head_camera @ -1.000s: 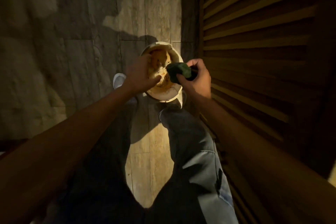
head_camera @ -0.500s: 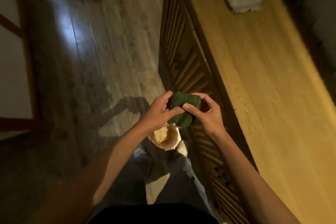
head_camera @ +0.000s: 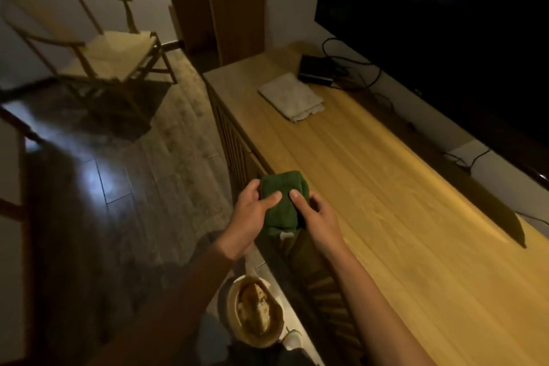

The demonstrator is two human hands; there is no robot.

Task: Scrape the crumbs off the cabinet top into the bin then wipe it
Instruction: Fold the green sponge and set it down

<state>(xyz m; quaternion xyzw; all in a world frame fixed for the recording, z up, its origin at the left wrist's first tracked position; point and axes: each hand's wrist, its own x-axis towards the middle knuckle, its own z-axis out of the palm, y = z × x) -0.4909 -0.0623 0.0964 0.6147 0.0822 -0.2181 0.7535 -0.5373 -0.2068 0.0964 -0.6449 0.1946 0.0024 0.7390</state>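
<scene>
Both hands are on the folded green cloth (head_camera: 282,202): left hand (head_camera: 252,211) and right hand (head_camera: 315,214) each pinch it, thumbs on top. The cabinet top (head_camera: 416,232) runs long, off to the right of the right hand, so that hand's closer. Bin (head_camera: 255,310) sits below the wrists.

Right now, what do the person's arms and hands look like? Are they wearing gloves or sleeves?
No gloves and no sleeves in view. Both forearms are bare right up to the picture's edge. The left hand and right hand are bare too, with short plain fingernails. No watch, rings or bracelets show.
</scene>
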